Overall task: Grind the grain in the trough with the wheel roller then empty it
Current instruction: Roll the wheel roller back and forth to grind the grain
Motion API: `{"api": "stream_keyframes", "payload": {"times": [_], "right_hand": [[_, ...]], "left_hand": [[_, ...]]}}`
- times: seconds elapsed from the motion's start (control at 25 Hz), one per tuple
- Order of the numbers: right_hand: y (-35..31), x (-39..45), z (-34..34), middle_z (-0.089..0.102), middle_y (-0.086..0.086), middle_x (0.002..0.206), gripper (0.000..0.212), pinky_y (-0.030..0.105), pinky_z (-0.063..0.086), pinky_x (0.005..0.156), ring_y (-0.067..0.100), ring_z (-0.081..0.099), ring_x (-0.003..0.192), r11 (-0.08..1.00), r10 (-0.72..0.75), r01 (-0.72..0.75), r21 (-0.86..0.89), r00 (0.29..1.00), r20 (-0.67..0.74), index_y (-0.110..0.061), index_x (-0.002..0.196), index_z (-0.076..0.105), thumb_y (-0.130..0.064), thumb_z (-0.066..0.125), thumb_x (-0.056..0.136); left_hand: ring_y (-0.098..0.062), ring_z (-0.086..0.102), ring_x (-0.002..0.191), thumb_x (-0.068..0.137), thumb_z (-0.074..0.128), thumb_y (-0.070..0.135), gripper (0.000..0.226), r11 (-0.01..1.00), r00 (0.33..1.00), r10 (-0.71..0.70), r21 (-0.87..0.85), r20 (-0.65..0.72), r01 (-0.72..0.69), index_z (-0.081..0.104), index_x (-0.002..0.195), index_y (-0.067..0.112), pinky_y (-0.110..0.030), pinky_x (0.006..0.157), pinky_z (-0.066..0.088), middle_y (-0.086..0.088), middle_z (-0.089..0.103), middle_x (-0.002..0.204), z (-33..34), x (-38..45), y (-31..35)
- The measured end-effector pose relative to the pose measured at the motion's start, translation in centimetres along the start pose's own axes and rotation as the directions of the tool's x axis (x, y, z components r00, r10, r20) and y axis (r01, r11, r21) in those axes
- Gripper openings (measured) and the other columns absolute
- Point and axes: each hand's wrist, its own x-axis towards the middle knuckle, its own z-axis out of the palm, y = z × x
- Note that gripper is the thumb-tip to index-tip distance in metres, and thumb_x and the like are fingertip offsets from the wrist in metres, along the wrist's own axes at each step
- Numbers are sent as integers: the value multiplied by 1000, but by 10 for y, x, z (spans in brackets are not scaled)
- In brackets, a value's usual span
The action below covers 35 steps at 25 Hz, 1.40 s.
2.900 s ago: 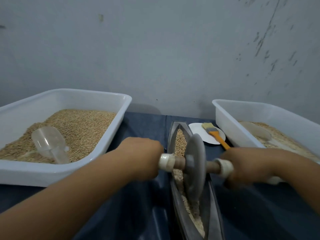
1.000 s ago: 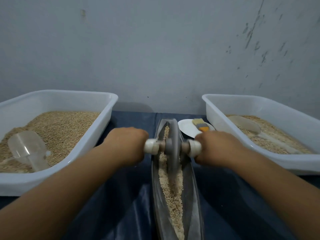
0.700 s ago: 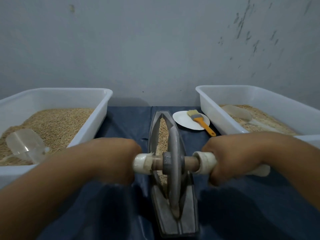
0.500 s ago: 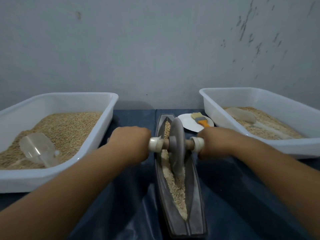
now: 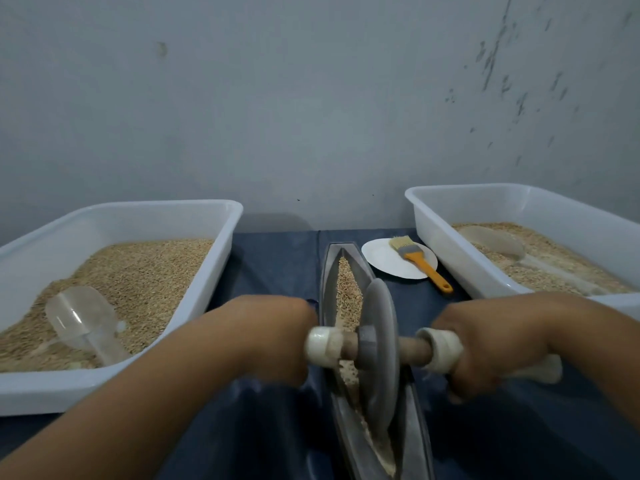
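A narrow grey metal trough runs away from me down the middle of the blue cloth. Tan grain lies along its groove. The grey wheel roller stands on edge in the near half of the trough, leaning a little to the left. A wooden axle with white taped ends passes through it. My left hand grips the left end of the axle and my right hand grips the right end.
A white tub of grain with a clear scoop stands at the left. A second white tub with grain and a scoop stands at the right. A white plate bearing an orange-handled brush lies behind the trough, right.
Over the frames the wheel rolled back and forth along the trough. Since half a second ago both hands have pulled it from the far part back toward me.
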Motion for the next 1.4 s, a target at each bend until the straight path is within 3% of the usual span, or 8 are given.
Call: {"api": "stream_keyframes", "payload": {"times": [0.12, 0.2, 0.32, 0.44, 0.72, 0.84, 1.04, 1.4], "right_hand": [[-4, -4, -1, 75, 1, 85, 30, 19, 54, 56, 13, 70, 67, 1000, 13, -13, 9, 1000, 21, -32, 85, 67, -44, 83, 63], [-6, 13, 1, 73, -3, 81, 23, 21, 49, 54, 9, 68, 68, 994, 76, -90, -61, 978, -195, -33, 83, 65, -41, 81, 68], [-12, 48, 6, 63, -8, 76, 22, 26, 35, 54, 15, 53, 64, 898, -48, -286, -335, 692, -720, -27, 77, 52, -42, 68, 75], [-17, 64, 7, 60, -4, 79, 15, 27, 33, 59, 20, 45, 65, 873, -154, -324, -365, 528, -835, -29, 80, 49, -36, 62, 80], [-7, -11, 13, 71, -10, 75, 24, 17, 47, 52, 5, 68, 66, 1000, 28, -30, -9, 978, -206, -39, 82, 64, -42, 81, 64], [-10, -20, 20, 69, -16, 70, 24, 15, 42, 47, 1, 65, 61, 992, 43, -68, -102, 972, -231, -48, 79, 61, -48, 77, 62], [-18, 37, 10, 55, -9, 69, 22, 24, 30, 49, 6, 48, 62, 910, 12, -298, -287, 711, -703, -32, 70, 48, -45, 65, 76], [-10, -13, 12, 68, -21, 76, 28, 17, 44, 55, -4, 64, 67, 991, -14, -23, -131, 962, -271, -51, 81, 60, -42, 78, 62]], "left_hand": [[-3, 53, 56, 70, 68, 33, 19, 999, 997, -14, 43, -81, 18, 49, 73, 32, -23, 53, 43, 9, 57, 65, 3, -3, 3], [-10, 50, 61, 74, 66, 32, 20, 992, 957, -60, 89, -284, 89, 46, 80, 32, -28, 59, 40, 8, 50, 67, 12, 11, 4], [-16, 47, 65, 81, 60, 29, 17, 978, 886, -192, -6, -421, 209, 43, 84, 32, -32, 62, 37, 8, 43, 67, 24, 37, 1], [-17, 50, 69, 82, 61, 29, 15, 970, 876, -236, -47, -421, 239, 48, 89, 29, -33, 64, 39, 8, 43, 69, 23, 49, -2], [-4, 45, 56, 70, 65, 31, 22, 996, 949, -28, 72, -315, 54, 43, 72, 32, -24, 53, 34, 9, 47, 63, 20, -2, 4], [-3, 45, 56, 71, 64, 35, 26, 992, 930, -44, 94, -364, 83, 38, 68, 33, -24, 51, 32, 11, 46, 61, 27, -7, 3], [-14, 53, 70, 80, 62, 28, 15, 978, 910, -176, 37, -376, 205, 51, 90, 30, -31, 65, 41, 8, 49, 71, 22, 35, -2], [-3, 49, 62, 68, 66, 40, 23, 1000, 987, 2, 18, -160, 1, 46, 79, 37, -24, 53, 34, 12, 52, 69, 23, -13, -6]]}}
